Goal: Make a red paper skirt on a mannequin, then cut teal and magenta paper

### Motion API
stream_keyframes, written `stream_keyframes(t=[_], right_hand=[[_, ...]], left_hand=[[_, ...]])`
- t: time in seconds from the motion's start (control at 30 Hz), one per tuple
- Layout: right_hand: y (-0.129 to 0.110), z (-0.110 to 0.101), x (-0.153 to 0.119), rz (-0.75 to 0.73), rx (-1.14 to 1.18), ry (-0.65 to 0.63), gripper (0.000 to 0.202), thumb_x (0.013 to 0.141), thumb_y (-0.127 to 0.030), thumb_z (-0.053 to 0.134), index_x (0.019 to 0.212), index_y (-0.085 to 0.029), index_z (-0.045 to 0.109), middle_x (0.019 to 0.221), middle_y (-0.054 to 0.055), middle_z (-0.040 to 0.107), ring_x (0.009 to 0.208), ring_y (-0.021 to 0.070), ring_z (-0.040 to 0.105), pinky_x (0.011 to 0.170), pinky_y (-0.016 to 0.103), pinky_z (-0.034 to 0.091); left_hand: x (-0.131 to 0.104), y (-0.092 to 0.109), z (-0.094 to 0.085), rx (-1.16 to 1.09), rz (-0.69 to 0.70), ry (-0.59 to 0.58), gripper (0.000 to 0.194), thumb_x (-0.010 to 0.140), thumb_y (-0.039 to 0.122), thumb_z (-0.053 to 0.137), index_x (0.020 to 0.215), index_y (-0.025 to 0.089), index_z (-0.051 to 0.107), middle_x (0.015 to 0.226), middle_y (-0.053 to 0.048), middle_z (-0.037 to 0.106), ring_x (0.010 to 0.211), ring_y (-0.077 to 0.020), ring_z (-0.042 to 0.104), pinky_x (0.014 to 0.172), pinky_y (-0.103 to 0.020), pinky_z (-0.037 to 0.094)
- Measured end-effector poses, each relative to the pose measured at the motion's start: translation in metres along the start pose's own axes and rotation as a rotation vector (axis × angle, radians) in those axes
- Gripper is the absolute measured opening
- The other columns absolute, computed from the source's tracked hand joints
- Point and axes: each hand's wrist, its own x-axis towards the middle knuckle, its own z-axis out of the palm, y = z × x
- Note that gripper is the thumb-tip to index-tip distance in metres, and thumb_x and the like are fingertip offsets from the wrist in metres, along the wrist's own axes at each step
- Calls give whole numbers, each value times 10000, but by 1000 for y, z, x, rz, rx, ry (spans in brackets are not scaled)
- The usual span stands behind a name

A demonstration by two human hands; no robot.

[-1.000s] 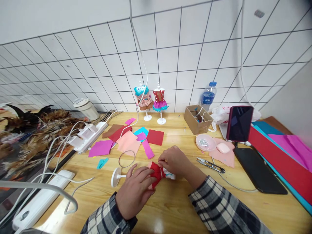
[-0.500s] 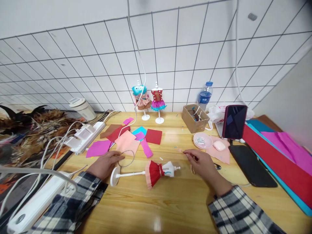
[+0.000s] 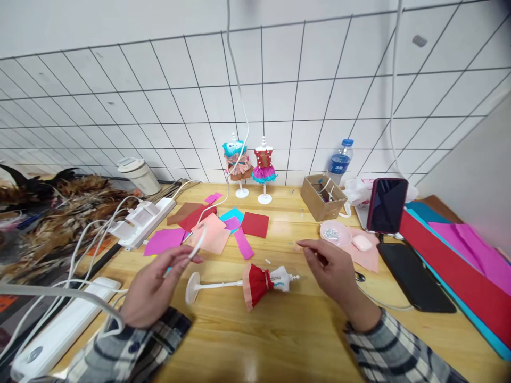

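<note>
Left hand point(image 3: 149, 292) pinches a thin ring point(image 3: 198, 242), right-hand point(image 3: 333, 274) fingers curl, grip indeterminable; the red-skirted mannequin point(image 3: 257, 286), lying lower centre, could roll if the lowered ring snags its base point(image 3: 192, 289)

A small craft workspace, with dressed miniature mannequins point(image 3: 264, 165), coloured sheets point(image 3: 255, 224) and feathers point(image 3: 75, 213)

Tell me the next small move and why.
Probably bring the right hand over to the thin pale band: the left hand holds it raised, while the red-skirted dress form lies on its side, untouched, between both hands.
</note>
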Motion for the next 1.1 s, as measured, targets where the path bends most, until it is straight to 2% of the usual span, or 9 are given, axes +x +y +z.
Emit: stream_keyframes(t=[0.07,0.13,0.2,0.27,0.4,0.6,0.77,0.93,1.1], right_hand=[[-39,-2,8,-118,118,-10,226,907,-249,532,1118,-239,612,737,-2,644,580,141,545,570,280,469],[-71,-1,13,-159,208,-34,250,879,-299,597,1121,-249,560,895,31,656,716,170,583,638,310,495],[-88,4,13,-135,259,-48,310,847,-383,658,1091,-241,531,951,51,653,778,187,595,671,330,512],[-92,9,12,-89,295,-80,372,824,-423,691,1104,-241,528,974,52,659,794,186,605,692,333,523],[-85,14,10,-59,315,-91,304,849,-363,681,1111,-256,571,982,33,689,842,186,623,760,344,523],[-85,13,12,-91,286,-96,167,853,-310,682,996,-251,619,919,12,708,821,181,622,757,336,498],[-85,11,12,-65,300,-59,165,860,-311,667,1000,-243,612,893,16,691,792,178,611,737,335,495],[-82,7,13,-53,324,-82,242,844,-355,689,1043,-244,608,946,21,693,818,180,615,734,338,499],[-82,8,14,-81,348,-111,203,859,-293,679,1051,-250,628,921,12,712,827,176,619,765,334,502]], left_hand=[[-10,38,0,-61,98,-5,311,933,407,473,1153,232,608,951,-33,783,917,-198,733,853,-288,567],[-18,69,5,-82,142,26,261,943,351,478,1120,245,638,961,-24,784,871,-177,743,791,-250,584],[-21,90,13,-57,189,64,228,932,320,510,1082,248,665,992,-23,779,860,-172,746,785,-244,587],[-22,100,21,-38,251,83,214,920,284,534,1079,245,672,996,-20,779,844,-164,747,764,-226,589],[-20,107,31,-43,315,93,209,906,232,556,1080,239,672,990,-9,781,827,-141,748,742,-182,583],[-20,112,36,-120,208,91,200,916,291,558,1060,213,673,967,-22,784,809,-145,753,722,-167,586],[-23,110,40,-125,196,87,164,916,233,536,1029,221,655,946,-22,774,820,-139,735,736,-188,577],[-22,112,38,-124,295,33,193,912,152,515,1029,241,640,913,5,759,790,-108,712,724,-167,546],[-21,110,38,-122,353,5,241,910,111,509,1089,238,607,914,-9,735,847,-120,691,798,-205,522]])
